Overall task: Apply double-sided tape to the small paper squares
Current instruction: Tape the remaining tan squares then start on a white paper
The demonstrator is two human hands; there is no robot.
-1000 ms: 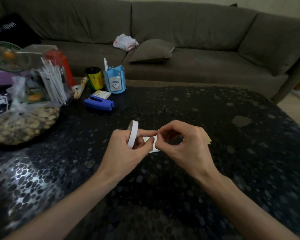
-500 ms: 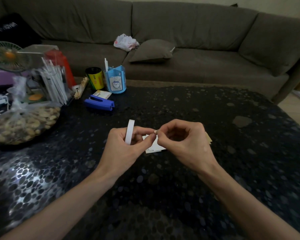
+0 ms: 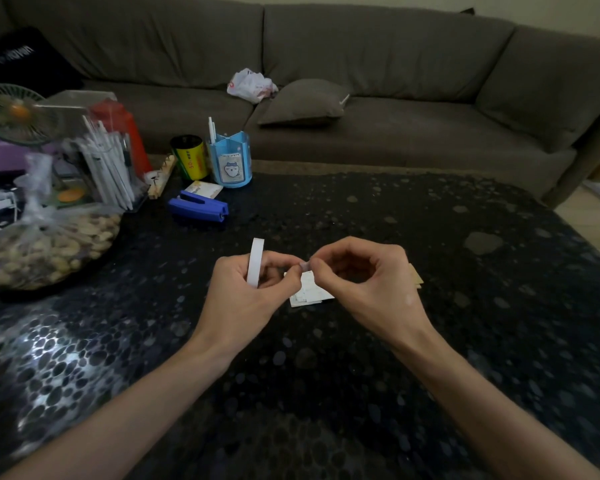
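Table (image 3: 430,216); left hand (image 3: 243,299), seemingly right hand (image 3: 368,282), hold tape (image 3: 255,261).

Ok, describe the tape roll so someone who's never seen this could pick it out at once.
Look at the middle of the dark pebble-patterned table before the sofa. There the left hand grips the tape roll: a narrow white ring standing on edge, unlike the flat paper squares lying beneath.

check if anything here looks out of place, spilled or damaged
Only a crumpled plastic bag lying on the sofa seat beside the cushion looks stray. Nothing on the table appears spilled or damaged.
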